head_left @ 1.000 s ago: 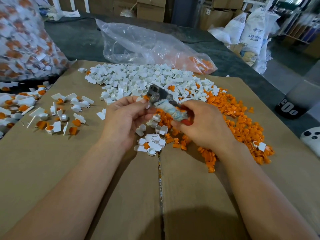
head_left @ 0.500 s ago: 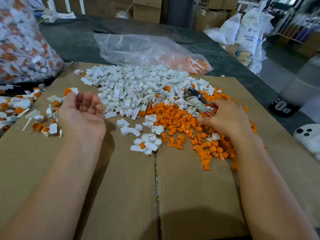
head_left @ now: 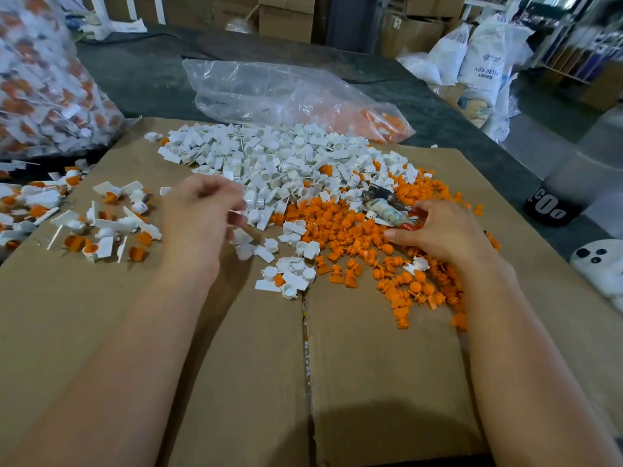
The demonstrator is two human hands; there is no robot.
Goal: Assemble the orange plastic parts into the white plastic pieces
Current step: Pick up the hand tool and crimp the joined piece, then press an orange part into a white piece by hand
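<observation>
Beside left hand, white pieces; beneath right hand with tool, orange parts

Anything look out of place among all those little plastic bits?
One thing: a tape-wrapped metal tool sits among the orange parts, its red handle held by the right hand. A few orange parts also lie mixed into the white pieces.

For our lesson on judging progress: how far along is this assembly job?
Done: assembled pieces lie scattered at the left of the cardboard, and a bag beyond holds more. In hand: the left hand reaches into the white pieces, its grip blurred; the right hand grips a taped tool over the orange parts. Left: both large heaps are unassembled, so much work lies ahead.
</observation>
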